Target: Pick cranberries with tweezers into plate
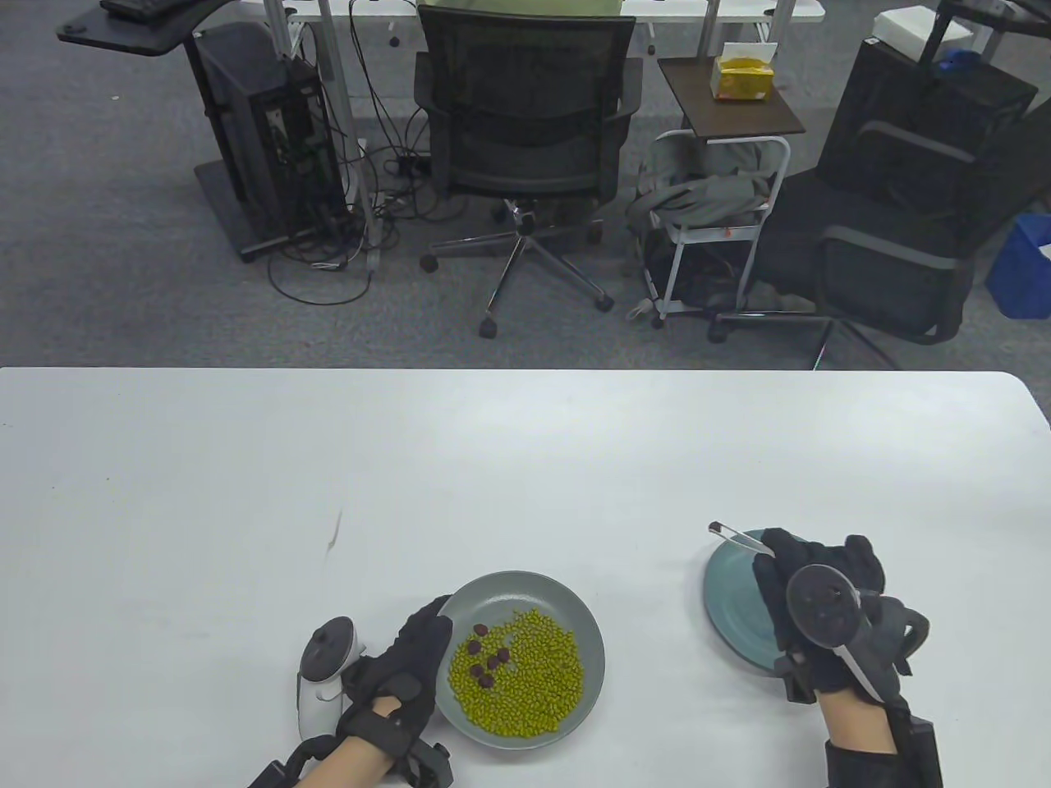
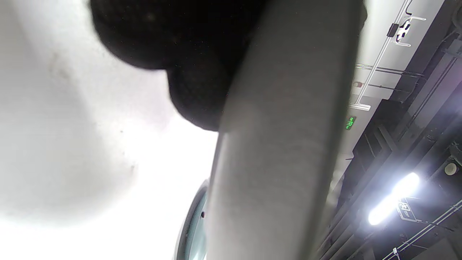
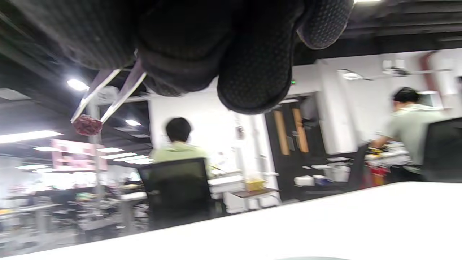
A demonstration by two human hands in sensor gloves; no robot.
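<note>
Cranberry (image 1: 715, 525) pinched in tweezers (image 1: 736, 536), gripped by right hand (image 1: 809, 603). Tips held at far-left rim of blue plate (image 1: 729, 603); long axis angled up-left. Left hand (image 1: 406, 657) rests against bean dish (image 1: 575, 611) rim; grip not discernible.

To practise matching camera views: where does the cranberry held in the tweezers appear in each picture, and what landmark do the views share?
Table view: the held cranberry sits at the tweezers tips, at the blue plate far-left rim.
Left wrist view: not in it.
Right wrist view: cranberry at left, between the tips.
Shared landmark: the white table.
</note>
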